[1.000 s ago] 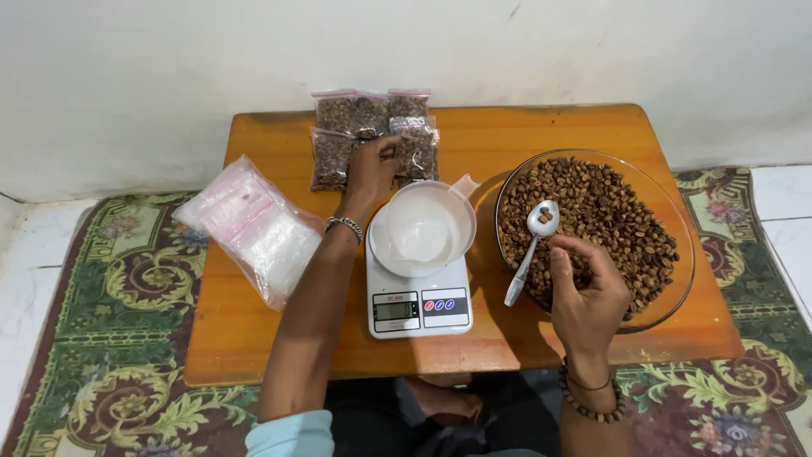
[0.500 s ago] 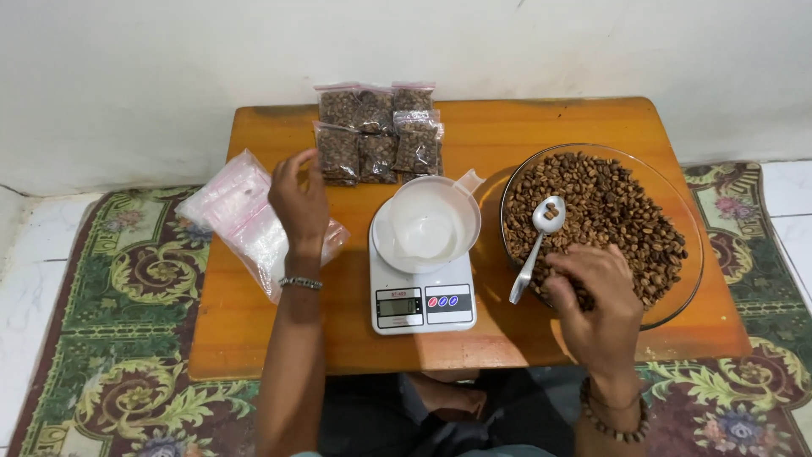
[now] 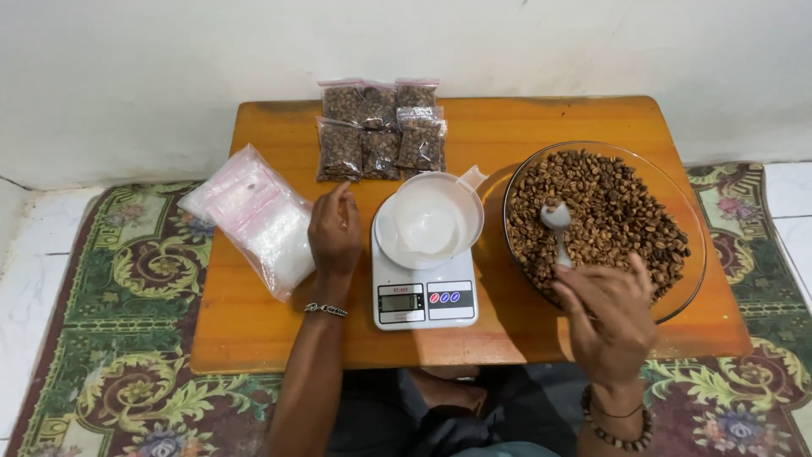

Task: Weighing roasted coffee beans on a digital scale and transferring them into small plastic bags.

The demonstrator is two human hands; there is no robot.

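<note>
Scooping beans beside the scale

Holding a white spoon (image 3: 557,227) by its handle, the right hand (image 3: 611,317) sits at the near rim of the glass bowl (image 3: 692,254); its fingers are curled narrowly around the handle, and the spoon's head rests among the brown beans (image 3: 617,211) that fill the bowl; the left hand (image 3: 335,233) lies flat on the wooden counter (image 3: 524,127), fingers loosely together and holding nothing, just beside the pile of clear plastic bags (image 3: 254,216); between the two hands stands a white digital scale (image 3: 423,292) with a white cup (image 3: 429,218) on top; at the far edge of the counter lie several small sealed packets of beans (image 3: 379,129), side by side; a patterned rug (image 3: 118,279) covers the floor around the counter.
</note>
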